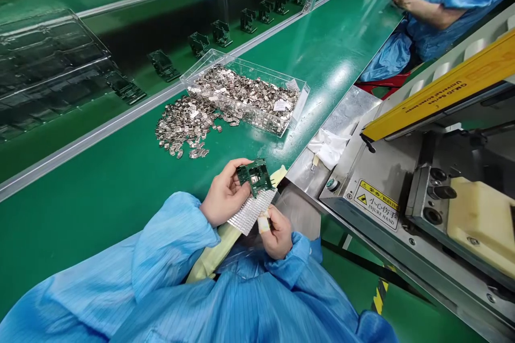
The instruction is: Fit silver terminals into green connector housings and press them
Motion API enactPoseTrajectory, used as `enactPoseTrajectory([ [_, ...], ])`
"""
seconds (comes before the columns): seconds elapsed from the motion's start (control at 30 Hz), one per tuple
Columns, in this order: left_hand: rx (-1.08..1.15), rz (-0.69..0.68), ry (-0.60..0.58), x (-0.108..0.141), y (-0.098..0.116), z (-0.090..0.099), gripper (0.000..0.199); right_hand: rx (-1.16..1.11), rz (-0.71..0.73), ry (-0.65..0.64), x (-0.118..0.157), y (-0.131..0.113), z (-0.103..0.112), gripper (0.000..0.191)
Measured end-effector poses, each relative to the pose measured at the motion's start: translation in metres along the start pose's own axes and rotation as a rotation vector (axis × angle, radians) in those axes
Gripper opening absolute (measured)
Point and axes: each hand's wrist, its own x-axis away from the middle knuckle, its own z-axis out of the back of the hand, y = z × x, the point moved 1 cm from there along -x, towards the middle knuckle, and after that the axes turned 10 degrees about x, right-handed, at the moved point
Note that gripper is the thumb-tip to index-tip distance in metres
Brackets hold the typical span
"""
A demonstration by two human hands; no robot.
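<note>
My left hand (227,193) is closed around a dark green plastic frame (256,176), with a small metal piece showing in its middle. Just below the frame lies a silver sheet (250,213) marked off in a fine grid, on top of a pale yellow strip (215,252) at the table edge. My right hand (277,233) is at the sheet's right edge, fingers curled in and a whitish wrap on one digit. Whatever its fingertips pinch, if anything, is hidden. Beyond my hands, small metal clips (185,123) are heaped beside a clear plastic box (295,112) full of them.
Similar dark green frames (163,66) stand in a row behind a metal rail. Clear trays (48,59) are at the left. To the right is a machine (402,171) with a yellow bar and warning label; a white cloth (330,147) lies beside it. A co-worker (446,5) sits at upper right.
</note>
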Motion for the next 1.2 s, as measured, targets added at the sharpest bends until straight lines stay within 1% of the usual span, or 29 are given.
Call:
enactPoseTrajectory([
  [0.2,0.064,0.003,-0.003,0.0,-0.002,0.0,0.041,0.136,-0.023,-0.113,0.002,0.005,0.012,0.019],
  [0.3,0.137,-0.01,0.017,-0.001,-0.001,-0.001,0.042,0.198,-0.057,-0.149,0.005,0.005,0.021,0.013],
  [0.37,0.183,-0.03,0.016,0.0,0.0,-0.002,0.042,0.224,-0.088,-0.156,0.008,0.002,0.029,0.016],
  [0.43,0.201,-0.05,-0.005,0.003,0.001,-0.001,0.042,0.244,-0.13,-0.11,0.01,-0.004,0.039,0.016],
  [0.53,0.182,-0.052,-0.047,0.01,-0.001,0.0,0.039,0.249,-0.175,0.039,0.009,-0.019,0.058,0.004],
  [0.6,0.165,-0.048,-0.064,0.014,-0.003,0.0,0.038,0.21,-0.178,0.118,0.006,-0.033,0.069,0.01],
  [0.67,0.159,-0.057,-0.082,0.017,-0.003,-0.001,0.038,0.155,-0.167,0.148,0.001,-0.048,0.074,0.015],
  [0.73,0.164,-0.072,-0.099,0.019,-0.002,-0.002,0.037,0.119,-0.14,0.141,-0.005,-0.06,0.072,0.016],
  [0.8,0.155,-0.09,-0.109,0.019,-0.001,-0.004,0.036,0.093,-0.11,0.114,-0.011,-0.068,0.064,0.014],
  [0.87,0.13,-0.1,-0.113,0.019,0.0,-0.004,0.035,0.062,-0.09,0.107,-0.017,-0.071,0.054,0.012],
  [0.93,0.098,-0.105,-0.116,0.02,0.0,-0.003,0.035,0.061,-0.048,0.131,-0.022,-0.072,0.045,0.01],
  [1.03,0.064,-0.108,-0.113,0.021,-0.003,-0.002,0.036,0.136,0.048,0.18,-0.027,-0.073,0.034,0.01],
  [1.2,0.047,-0.109,-0.124,0.023,-0.006,-0.002,0.036,0.264,0.123,0.195,-0.033,-0.078,0.022,0.017],
])
